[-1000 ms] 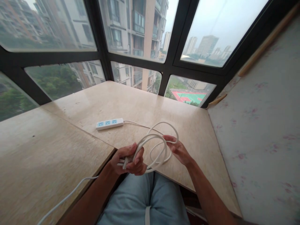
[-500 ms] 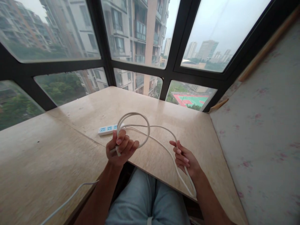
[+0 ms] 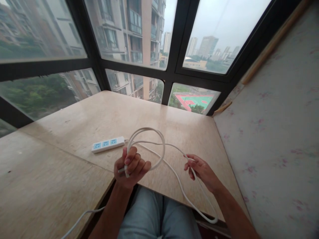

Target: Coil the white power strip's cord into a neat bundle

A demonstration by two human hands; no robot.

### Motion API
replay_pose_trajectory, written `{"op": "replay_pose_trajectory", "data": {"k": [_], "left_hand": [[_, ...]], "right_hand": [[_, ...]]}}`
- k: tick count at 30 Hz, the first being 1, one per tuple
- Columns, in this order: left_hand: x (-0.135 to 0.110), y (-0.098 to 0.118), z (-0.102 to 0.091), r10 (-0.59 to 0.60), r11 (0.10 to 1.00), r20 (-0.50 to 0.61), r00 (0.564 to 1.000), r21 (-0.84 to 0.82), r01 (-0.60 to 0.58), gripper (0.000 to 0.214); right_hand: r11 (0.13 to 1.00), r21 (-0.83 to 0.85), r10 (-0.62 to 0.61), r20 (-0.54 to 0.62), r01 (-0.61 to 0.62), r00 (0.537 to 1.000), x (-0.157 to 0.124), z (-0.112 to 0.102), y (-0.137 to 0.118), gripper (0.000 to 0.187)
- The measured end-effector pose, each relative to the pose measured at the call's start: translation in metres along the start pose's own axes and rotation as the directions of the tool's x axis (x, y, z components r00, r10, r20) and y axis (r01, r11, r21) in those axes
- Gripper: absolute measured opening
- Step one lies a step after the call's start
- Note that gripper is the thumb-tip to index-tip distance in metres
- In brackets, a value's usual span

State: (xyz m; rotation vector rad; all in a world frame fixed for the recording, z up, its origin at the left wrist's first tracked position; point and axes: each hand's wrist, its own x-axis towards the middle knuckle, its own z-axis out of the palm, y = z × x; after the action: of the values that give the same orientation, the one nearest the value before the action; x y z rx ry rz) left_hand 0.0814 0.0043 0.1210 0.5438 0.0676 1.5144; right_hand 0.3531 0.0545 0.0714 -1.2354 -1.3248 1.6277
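Note:
My left hand (image 3: 133,166) is closed round a coiled part of a white power cord (image 3: 163,146), whose loops stand up above the fist and to its right. Off to the right, my right hand (image 3: 198,167) pinches the same cord between thumb and fingers. From there the cord drops in a long bend past the table's front edge and runs back to a white power strip (image 3: 109,144) with blue socket faces. The strip lies flat on the table beyond my left hand. The left palm side is partly hidden by its curled fingers.
The beige table (image 3: 74,126) has a seam across its left part and ends in front of my legs (image 3: 159,212). Dark-framed windows (image 3: 170,59) stand behind it, with a flowered wall (image 3: 269,132) at right. Another white cable (image 3: 82,217) lies at lower left.
The view has turned slightly, so the scene sits further left. My right hand has shifted right relative to the left, its fingers spread more along the cord. The left hand keeps its coil.

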Motion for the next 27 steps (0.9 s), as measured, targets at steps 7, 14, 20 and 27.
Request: {"op": "replay_pose_trajectory", "data": {"k": [7,14,20,27], "left_hand": [[0.020,-0.021,0.012,-0.136,0.954,0.250,0.959,-0.227,0.195,0.046],[0.035,-0.024,0.025,-0.176,0.896,0.363,0.915,-0.326,0.301,0.047],[0.043,-0.001,0.016,-0.172,0.909,0.297,0.939,-0.319,0.267,0.047],[0.044,0.014,0.011,-0.200,0.919,0.269,0.942,-0.282,0.276,0.048]], "right_hand": [[0.778,-0.578,-0.330,-0.041,0.247,0.943,0.032,0.020,-0.023,0.041],[0.711,-0.600,-0.566,-0.178,0.367,0.805,0.067,0.061,-0.015,0.030],[0.676,-0.580,-0.626,-0.127,0.454,0.769,0.070,0.060,-0.032,0.017],[0.969,-0.125,-0.203,0.097,0.215,0.974,0.068,0.057,-0.050,0.034]]}}
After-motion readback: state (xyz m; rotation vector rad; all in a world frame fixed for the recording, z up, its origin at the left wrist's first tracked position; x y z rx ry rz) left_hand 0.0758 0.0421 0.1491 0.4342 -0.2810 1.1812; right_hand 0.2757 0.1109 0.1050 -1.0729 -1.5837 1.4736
